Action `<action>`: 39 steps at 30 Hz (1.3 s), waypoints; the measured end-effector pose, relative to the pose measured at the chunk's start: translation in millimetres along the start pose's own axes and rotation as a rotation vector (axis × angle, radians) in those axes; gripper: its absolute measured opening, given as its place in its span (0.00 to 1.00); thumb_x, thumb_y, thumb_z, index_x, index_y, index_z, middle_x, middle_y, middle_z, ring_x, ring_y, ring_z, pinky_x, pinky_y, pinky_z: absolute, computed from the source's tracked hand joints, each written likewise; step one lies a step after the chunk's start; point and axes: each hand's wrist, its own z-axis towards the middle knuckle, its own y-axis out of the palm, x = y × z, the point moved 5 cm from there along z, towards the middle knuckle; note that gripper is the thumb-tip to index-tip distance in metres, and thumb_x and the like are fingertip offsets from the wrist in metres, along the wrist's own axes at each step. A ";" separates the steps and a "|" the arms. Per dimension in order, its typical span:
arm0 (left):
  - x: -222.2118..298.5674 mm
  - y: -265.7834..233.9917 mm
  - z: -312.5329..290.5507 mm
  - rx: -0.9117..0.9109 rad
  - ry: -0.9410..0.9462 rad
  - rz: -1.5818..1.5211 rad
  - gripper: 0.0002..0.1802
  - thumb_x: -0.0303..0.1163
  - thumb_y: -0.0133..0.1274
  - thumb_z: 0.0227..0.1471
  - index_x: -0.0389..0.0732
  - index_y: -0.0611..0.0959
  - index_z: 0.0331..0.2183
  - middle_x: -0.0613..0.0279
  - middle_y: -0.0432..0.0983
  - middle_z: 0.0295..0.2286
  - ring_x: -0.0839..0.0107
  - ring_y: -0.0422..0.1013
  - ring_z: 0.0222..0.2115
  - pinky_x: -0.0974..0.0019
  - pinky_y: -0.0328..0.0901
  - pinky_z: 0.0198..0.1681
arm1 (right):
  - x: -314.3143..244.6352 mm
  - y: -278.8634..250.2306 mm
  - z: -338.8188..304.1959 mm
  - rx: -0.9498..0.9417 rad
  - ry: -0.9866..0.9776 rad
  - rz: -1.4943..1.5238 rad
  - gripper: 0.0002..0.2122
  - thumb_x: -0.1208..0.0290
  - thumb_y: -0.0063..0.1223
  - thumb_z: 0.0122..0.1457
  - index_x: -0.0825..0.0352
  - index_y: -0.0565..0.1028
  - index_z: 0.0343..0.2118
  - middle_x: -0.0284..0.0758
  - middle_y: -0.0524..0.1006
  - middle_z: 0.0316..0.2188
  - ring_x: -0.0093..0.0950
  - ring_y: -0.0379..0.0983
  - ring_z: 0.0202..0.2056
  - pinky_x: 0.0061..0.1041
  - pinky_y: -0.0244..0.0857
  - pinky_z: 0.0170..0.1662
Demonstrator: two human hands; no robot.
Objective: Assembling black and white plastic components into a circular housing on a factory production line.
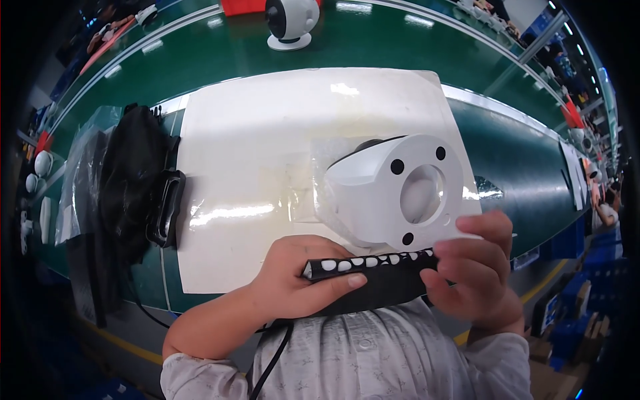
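Note:
My left hand (300, 277) grips a bent black sheet (373, 261) with a row of white round spots along its top edge, thumb in front. At the sheet's right end is my right hand (470, 267), its fingers curled, thumb and a fingertip at the corner; a small piece between them cannot be made out. Just beyond lies a white rounded plastic housing (360, 210), its flat ring-shaped base facing up. Three black round pads (397, 167) sit on that base around a large opening, and one small round recess shows without black.
Under the housing are clear plastic wrap and a white board (233, 147) on the green table (373, 47). To the left are a black bag (133, 180), a black frame-like part (170, 207) and clear plastic bags (80, 160). A white and black camera-like device (291, 23) stands at the back.

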 end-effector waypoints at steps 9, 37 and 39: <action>2.2 10.3 8.9 0.004 0.213 0.037 0.06 0.22 0.58 0.32 0.36 0.76 0.19 0.56 0.74 0.21 0.66 0.70 0.20 0.71 0.62 0.21 | 4.0 4.8 1.0 -0.105 0.032 0.156 0.16 0.81 0.57 0.34 0.64 0.69 0.30 0.27 0.73 0.24 0.27 0.65 0.29 0.24 0.57 0.31; 9.7 34.3 24.5 0.154 0.432 0.129 0.11 0.21 0.59 0.30 0.34 0.77 0.23 0.50 0.67 0.41 0.66 0.71 0.27 0.73 0.64 0.24 | 78.3 -18.5 -16.2 -0.070 0.593 0.624 0.18 0.85 0.46 0.48 0.71 0.60 0.44 0.32 0.68 0.24 0.12 0.59 0.16 0.11 0.52 0.20; 5.5 33.9 26.5 0.132 0.429 0.117 0.12 0.21 0.59 0.30 0.34 0.77 0.25 0.48 0.65 0.44 0.65 0.71 0.30 0.73 0.65 0.26 | 76.5 -20.5 -10.6 -0.133 0.621 0.576 0.19 0.85 0.46 0.46 0.70 0.61 0.44 0.31 0.68 0.22 0.13 0.58 0.15 0.11 0.52 0.19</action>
